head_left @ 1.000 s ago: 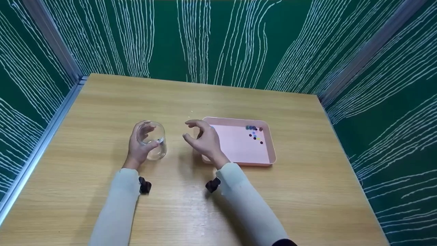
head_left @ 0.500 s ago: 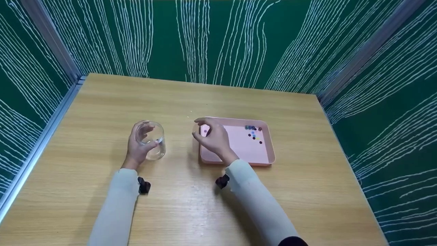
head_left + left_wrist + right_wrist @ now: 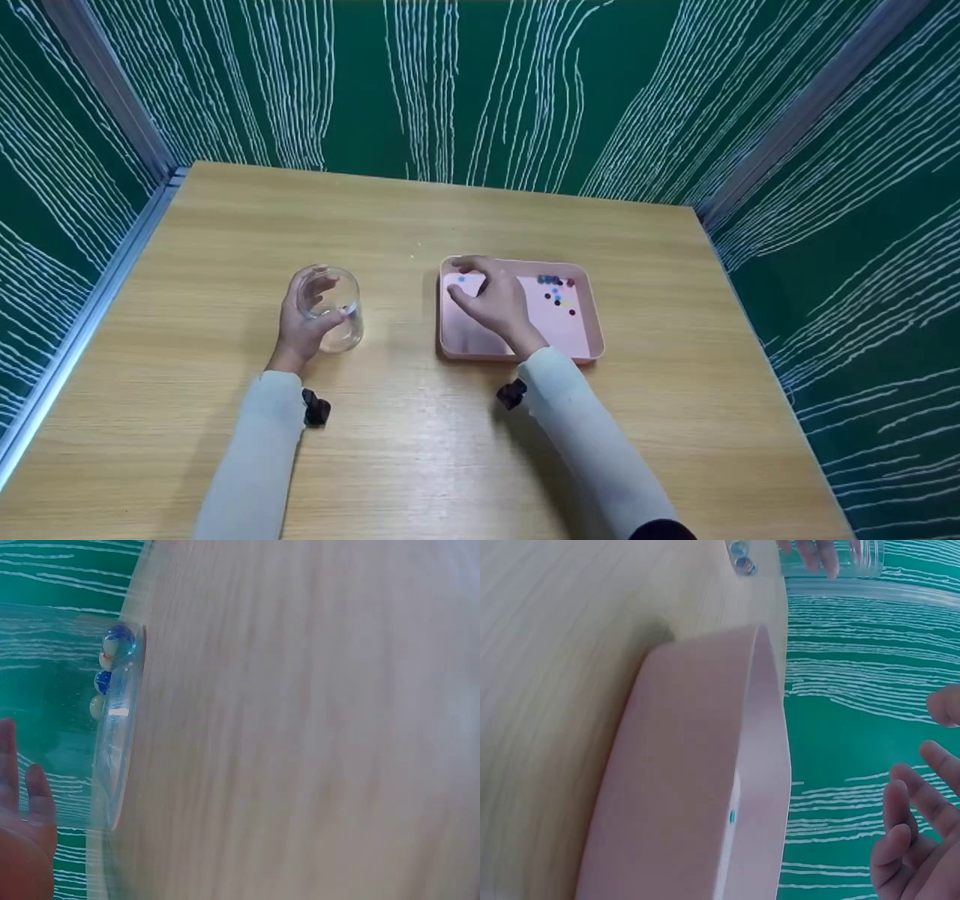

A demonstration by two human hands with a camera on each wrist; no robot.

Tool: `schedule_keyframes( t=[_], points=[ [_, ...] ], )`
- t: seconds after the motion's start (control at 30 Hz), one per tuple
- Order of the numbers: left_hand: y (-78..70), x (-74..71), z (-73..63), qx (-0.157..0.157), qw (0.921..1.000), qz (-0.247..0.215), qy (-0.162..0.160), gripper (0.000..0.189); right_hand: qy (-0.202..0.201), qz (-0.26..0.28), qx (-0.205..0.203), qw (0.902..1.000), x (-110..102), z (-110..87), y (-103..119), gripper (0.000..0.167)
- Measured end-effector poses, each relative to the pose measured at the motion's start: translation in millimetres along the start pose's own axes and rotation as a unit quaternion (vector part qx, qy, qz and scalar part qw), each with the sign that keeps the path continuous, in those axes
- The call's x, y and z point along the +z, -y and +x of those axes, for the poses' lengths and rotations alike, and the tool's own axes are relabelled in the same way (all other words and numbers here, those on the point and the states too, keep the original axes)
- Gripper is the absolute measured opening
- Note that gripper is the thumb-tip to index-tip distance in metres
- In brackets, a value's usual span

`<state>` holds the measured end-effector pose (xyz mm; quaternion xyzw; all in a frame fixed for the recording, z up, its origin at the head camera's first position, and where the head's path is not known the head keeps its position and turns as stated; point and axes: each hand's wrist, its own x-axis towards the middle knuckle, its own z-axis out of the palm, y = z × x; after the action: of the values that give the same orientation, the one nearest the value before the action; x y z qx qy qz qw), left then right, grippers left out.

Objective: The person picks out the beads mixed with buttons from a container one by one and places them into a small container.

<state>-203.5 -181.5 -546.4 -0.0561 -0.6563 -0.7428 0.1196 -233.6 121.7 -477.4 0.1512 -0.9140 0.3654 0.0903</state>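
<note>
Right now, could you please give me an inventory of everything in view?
Glass jar: one, clear, left of the tray
Marbles: at least four, blue and whitish, at the jar's bottom
Tray: one, pink, on the table
Small balls: several, mostly dark, mainly toward the tray's far right; exact count unclear
Table: one, wood-coloured, beneath everything
Panels: three, green with white lines, behind and beside the table
Metal frame: one, grey, along the panels' joins
Sleeves: two, pale, on the arms
Wrist devices: two, black, one per wrist
Left hand: one, bare, gripping the jar
Right hand: one, bare, above the tray
</note>
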Motion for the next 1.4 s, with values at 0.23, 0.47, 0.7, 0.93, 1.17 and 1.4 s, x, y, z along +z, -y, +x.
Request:
schedule_keyframes(
  t=[0.23,0.47,0.7,0.93,1.17,1.4],
  points=[
    [-0.1,0.2,-0.4,0.006,0.9999,0.015,-0.001,0.072,0.001,-0.006,0.016,0.9999,-13.3,-0.1,-11.3,0.037],
    [1.2,0.1,1.1,0.008,0.9998,0.018,-0.007,0.071,0.001,-0.011,0.034,0.9994,-21.4,-0.9,-17.8,0.037],
    [-17.0,3.4,-3.6,-0.007,0.9998,0.019,0.004,0.072,-0.006,-0.023,0.031,0.9992,-29.9,-0.3,-27.4,0.035],
    [-13.4,2.1,-2.1,-0.003,0.9998,0.017,0.007,0.072,-0.018,-0.029,0.045,0.9984,-40.4,-1.3,-42.2,0.036],
    [2.0,-1.2,0.7,0.006,0.9998,0.017,0.001,0.070,-0.030,-0.076,0.062,0.9947,-53.4,-4.9,-57.1,0.037],
    [0.4,-1.0,1.9,0.001,1.0000,0.007,0.003,0.073,-0.025,-0.042,0.077,0.9958,-66.5,-9.6,-75.3,0.037]
  ],
)
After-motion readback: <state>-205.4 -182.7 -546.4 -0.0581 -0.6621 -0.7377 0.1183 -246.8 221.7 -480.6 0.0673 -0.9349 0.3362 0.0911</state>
